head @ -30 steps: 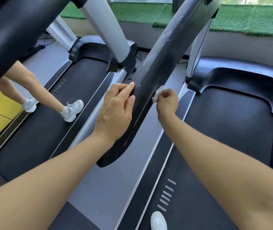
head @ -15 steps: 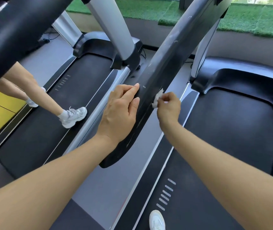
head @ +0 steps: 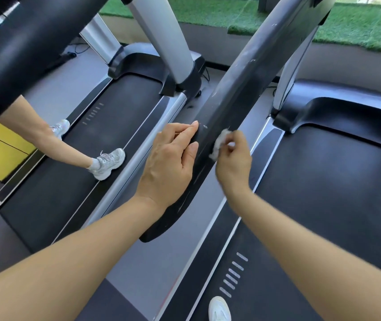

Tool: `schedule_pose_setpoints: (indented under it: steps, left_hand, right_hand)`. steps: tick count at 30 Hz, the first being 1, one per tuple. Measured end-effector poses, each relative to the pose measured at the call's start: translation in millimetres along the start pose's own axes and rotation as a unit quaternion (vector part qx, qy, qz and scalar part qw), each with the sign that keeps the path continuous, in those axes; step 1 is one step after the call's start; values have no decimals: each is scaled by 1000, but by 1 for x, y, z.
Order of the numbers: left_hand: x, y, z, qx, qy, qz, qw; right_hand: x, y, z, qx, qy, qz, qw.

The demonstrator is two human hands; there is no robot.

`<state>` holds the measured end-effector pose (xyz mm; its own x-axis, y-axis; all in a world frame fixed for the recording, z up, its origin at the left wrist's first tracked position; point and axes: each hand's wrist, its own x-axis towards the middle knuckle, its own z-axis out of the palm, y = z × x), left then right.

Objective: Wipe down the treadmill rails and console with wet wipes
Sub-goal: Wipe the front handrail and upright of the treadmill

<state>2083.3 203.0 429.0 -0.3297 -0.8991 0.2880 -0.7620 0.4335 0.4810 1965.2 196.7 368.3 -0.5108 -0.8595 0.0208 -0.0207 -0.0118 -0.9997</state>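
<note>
Room: gym floor w/ treadmills side by side, green turf strip point(head: 358, 26) along upper right of frame, yellow panel point(head: 1, 154) at far left.
Left of frame: another person's legs and sneakers point(head: 108, 162) on the neighbouring belt point(head: 73, 172).
My left hand point(head: 169, 163): centre frame, fingers nearly straight, laid flat along the rail's left edge, gripping nothing, just steadying.
Rail point(head: 238, 93): long black handrail running from upper right down to centre; stiff, smooth, prob slick once damp; white scuffs and specks on it.
Wipe point(head: 219, 143): small white wad against the rail's right side, centre frame. Soft, light, limp, so I'd keep it bunched and push w/ fingertips or it'll slide out.
My right hand point(head: 233, 163): just right of the rail, fingers curled, pinching the wipe onto the rail.
Right of frame: my treadmill's dark belt point(head: 323, 193), black motor cover point(head: 347, 112) above it.
Bottom centre: my white shoe point(head: 219, 309) on the side strip.
</note>
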Motion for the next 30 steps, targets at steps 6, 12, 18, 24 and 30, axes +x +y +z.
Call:
schedule_pose_setpoints:
  steps: [6,12,18,24,30]
  left_hand:
    - [0,2,0,-3,-3,3,1000]
    - [1,4,-1,5,5,6,1000]
    - [0,1,-1,4,-1,1,1000]
    - [0,1,-1,-3,-10,-5,1000]
    - [0,1,-1,-5,-8,-8,1000]
  right_hand:
    - [73,6,-8,-10,100,100,990]
    - [-30,-5,0,26,-38,-7,999]
    - [29,-10,-6,9,38,56,998]
    - [42,5,4,13,107,106,989]
    - [-32,-5,7,45,3,58,997]
